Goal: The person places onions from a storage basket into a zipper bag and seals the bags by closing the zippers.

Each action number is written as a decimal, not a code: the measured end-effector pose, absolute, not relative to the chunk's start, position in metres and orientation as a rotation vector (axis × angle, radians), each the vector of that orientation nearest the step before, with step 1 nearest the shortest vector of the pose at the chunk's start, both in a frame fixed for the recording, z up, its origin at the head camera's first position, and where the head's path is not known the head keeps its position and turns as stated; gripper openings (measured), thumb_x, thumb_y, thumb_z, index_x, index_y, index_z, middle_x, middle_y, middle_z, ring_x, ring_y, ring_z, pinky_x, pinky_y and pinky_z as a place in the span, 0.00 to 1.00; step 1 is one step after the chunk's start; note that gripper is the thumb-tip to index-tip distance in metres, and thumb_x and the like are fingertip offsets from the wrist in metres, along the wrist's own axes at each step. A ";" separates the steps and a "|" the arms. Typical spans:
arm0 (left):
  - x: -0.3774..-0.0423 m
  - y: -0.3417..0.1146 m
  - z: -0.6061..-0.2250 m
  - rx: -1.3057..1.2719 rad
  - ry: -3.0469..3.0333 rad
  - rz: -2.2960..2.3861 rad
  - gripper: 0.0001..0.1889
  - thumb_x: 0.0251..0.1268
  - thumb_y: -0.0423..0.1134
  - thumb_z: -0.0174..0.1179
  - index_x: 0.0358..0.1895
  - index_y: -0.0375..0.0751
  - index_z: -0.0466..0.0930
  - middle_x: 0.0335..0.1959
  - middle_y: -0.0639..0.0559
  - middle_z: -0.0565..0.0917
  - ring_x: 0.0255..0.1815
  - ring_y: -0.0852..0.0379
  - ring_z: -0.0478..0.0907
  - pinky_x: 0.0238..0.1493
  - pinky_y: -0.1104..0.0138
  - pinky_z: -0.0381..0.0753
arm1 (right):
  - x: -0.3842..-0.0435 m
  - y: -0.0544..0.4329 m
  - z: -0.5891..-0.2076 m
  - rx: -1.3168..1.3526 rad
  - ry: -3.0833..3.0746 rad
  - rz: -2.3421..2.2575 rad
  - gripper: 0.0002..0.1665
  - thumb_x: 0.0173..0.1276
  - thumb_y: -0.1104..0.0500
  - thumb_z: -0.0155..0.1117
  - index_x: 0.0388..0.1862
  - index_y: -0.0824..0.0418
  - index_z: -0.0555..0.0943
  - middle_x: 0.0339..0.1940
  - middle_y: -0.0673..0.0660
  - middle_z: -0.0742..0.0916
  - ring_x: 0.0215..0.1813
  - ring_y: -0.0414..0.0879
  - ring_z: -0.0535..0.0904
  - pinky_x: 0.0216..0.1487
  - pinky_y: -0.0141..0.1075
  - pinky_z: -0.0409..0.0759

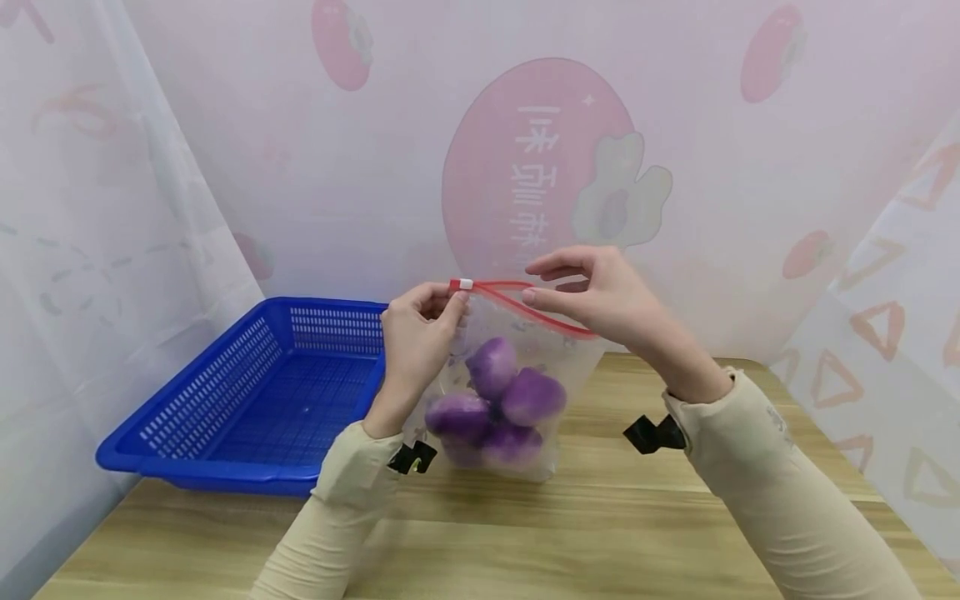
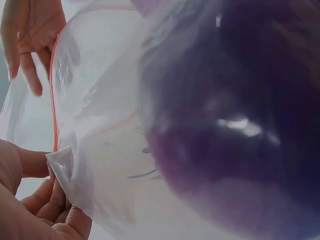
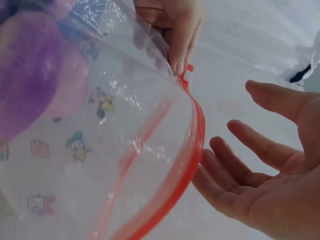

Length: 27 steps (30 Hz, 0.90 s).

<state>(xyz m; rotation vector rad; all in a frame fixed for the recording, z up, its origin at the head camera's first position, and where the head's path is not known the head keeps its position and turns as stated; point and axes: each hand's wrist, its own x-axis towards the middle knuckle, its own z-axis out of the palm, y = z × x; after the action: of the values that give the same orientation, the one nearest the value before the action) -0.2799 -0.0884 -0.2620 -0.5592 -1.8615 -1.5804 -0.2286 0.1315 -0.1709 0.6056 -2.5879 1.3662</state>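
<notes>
My head camera looks forward and down over the table (image 1: pixel 600 533). My left wrist camera sits almost against the bag (image 2: pixel 100 125), facing rightward along it. The right wrist camera views the bag's red zip (image 3: pixel 192 150) close up. All three share the bag.

Open tabletop (image 1: pixel 600 533) in front of the bag (image 1: pixel 525 392), bare wood both sides of the arms. Left of it, the blue basket (image 1: pixel 247 392) blocks the way, its rim just beside the bag. Behind, the printed curtain (image 1: pixel 375 167) closes off the back.
</notes>
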 end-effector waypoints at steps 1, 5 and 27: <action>-0.280 -0.088 -0.262 -0.561 -1.860 -1.586 0.04 0.66 0.35 0.65 0.36 0.38 0.87 0.24 0.52 0.86 0.22 0.58 0.82 0.21 0.68 0.81 | -0.230 0.129 -0.171 0.630 -2.568 1.364 0.24 0.62 0.50 0.74 0.56 0.57 0.83 0.56 0.52 0.83 0.55 0.50 0.80 0.56 0.43 0.79; -0.280 -0.085 -0.262 -0.573 -1.843 -1.647 0.06 0.66 0.37 0.66 0.36 0.37 0.87 0.25 0.49 0.86 0.22 0.56 0.83 0.21 0.67 0.83 | -0.237 0.121 -0.173 0.695 -2.489 1.382 0.21 0.63 0.54 0.74 0.53 0.60 0.84 0.53 0.53 0.84 0.51 0.48 0.82 0.54 0.40 0.80; -0.247 -0.071 -0.241 -0.740 -1.832 -1.881 0.08 0.65 0.28 0.64 0.40 0.22 0.85 0.26 0.34 0.85 0.26 0.33 0.82 0.25 0.59 0.86 | -0.269 0.113 -0.189 0.620 -2.435 1.731 0.15 0.57 0.57 0.79 0.43 0.60 0.89 0.38 0.56 0.89 0.50 0.47 0.84 0.56 0.40 0.79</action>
<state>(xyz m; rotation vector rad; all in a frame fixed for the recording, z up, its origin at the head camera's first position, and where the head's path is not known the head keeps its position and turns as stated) -0.2468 -0.0712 -0.2406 -0.7398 -1.8325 -1.8814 -0.2692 0.1129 -0.1890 0.6198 -2.4348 1.7306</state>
